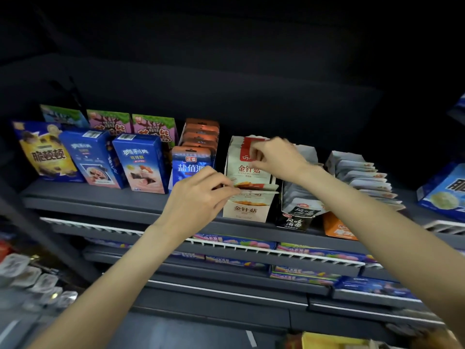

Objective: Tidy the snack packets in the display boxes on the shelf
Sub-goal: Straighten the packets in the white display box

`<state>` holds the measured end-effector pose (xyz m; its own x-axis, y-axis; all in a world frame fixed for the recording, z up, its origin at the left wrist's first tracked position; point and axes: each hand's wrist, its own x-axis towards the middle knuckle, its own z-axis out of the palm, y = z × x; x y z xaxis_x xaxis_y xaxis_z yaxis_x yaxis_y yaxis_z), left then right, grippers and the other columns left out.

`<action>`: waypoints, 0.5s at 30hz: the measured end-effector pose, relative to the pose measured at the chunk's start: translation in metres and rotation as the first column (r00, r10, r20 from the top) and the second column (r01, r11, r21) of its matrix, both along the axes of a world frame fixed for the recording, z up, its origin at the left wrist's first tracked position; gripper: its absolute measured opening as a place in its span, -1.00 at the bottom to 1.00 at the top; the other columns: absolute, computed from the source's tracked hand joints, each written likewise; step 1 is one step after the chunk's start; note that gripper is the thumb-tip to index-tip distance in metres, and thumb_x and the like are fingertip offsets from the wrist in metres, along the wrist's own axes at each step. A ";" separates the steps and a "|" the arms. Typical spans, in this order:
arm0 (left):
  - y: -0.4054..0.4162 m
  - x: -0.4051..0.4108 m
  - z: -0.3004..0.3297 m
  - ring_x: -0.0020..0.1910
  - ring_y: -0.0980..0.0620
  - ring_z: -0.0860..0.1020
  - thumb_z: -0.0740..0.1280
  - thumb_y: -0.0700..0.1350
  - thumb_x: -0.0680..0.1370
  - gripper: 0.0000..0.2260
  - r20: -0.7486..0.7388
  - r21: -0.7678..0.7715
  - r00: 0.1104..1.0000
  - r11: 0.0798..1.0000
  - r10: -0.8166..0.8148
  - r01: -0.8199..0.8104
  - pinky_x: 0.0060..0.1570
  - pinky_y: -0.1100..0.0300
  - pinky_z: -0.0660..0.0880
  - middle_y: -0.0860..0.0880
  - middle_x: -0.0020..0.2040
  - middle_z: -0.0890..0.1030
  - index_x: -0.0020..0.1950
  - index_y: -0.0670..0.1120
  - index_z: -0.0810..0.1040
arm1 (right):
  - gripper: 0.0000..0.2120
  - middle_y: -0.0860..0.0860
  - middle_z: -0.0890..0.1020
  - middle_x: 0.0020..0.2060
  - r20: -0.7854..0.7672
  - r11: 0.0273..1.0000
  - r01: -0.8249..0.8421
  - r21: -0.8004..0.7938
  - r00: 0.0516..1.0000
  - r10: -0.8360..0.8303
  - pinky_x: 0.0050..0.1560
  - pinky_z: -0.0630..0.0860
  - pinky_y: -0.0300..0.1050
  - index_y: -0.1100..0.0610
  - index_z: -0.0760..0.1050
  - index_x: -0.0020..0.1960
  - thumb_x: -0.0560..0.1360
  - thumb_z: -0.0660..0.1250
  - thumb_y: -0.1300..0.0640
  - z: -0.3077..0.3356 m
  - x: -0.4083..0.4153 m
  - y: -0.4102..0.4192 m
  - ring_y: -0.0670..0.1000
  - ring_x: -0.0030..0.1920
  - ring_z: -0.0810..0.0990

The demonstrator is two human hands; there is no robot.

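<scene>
A cream display box (246, 209) with red characters stands on the dark shelf (88, 201) at the middle. Cream snack packets (247, 170) stand upright inside it. My left hand (198, 197) pinches the top edge of the front packets at the box's opening. My right hand (274, 157) pinches the red top of the tall rear packet. To the right, a black display box (294, 221) holds grey packets (297, 195) leaning back in a row.
Blue biscuit boxes (141, 163) and a blue salt-candy packet (191, 165) stand left of the cream box. More grey packets (362, 177) fan out at the right beside an orange box (337, 229). Lower shelves carry purple and blue packs (314, 253).
</scene>
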<state>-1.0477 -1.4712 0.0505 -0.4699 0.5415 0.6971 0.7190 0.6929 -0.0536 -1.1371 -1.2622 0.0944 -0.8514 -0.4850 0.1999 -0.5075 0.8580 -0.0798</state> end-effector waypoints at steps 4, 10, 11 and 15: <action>-0.001 0.000 -0.003 -0.11 0.06 0.47 0.36 -0.15 0.52 -0.86 0.010 -0.012 1.000 1.000 -0.002 0.002 -0.38 0.14 0.52 0.02 -0.11 0.64 0.01 -0.04 0.69 | -0.78 -0.11 0.66 -0.08 0.182 0.943 -0.122 -0.310 0.966 0.185 0.02 0.57 -0.21 0.06 0.61 0.04 0.48 0.37 -0.04 0.020 0.028 0.018 -0.17 -0.08 0.62; -0.001 0.001 -0.004 -0.12 0.08 0.49 0.35 -0.12 0.52 -0.86 0.007 0.011 1.000 1.000 -0.002 0.002 -0.33 0.18 0.53 0.04 -0.12 0.64 -0.01 -0.03 0.70 | -0.74 -0.12 0.66 0.00 0.172 0.977 -0.203 -0.063 0.962 0.211 0.03 0.54 -0.23 0.01 0.58 0.15 0.48 0.39 -0.03 0.026 0.050 0.025 -0.21 -0.03 0.59; -0.001 0.001 -0.004 -0.12 0.08 0.49 0.35 -0.11 0.52 -0.86 0.011 0.017 1.000 1.000 -0.002 0.001 -0.33 0.18 0.53 0.04 -0.12 0.64 -0.02 -0.02 0.70 | -0.75 -0.10 0.67 0.01 0.118 0.978 -0.206 0.018 0.972 0.202 0.02 0.55 -0.17 -0.01 0.56 0.17 0.51 0.36 0.00 0.022 0.049 0.023 -0.18 -0.02 0.60; 0.001 0.001 -0.003 -0.15 0.08 0.53 0.34 -0.09 0.52 -0.86 0.028 0.050 1.000 0.999 0.010 -0.011 -0.33 0.21 0.53 0.06 -0.14 0.64 -0.02 0.00 0.70 | -0.74 -0.01 0.66 0.05 -0.052 0.991 -0.114 0.071 0.992 0.118 -0.12 0.42 -0.16 0.03 0.52 0.25 0.58 0.25 0.06 0.008 0.045 0.015 0.03 0.04 0.62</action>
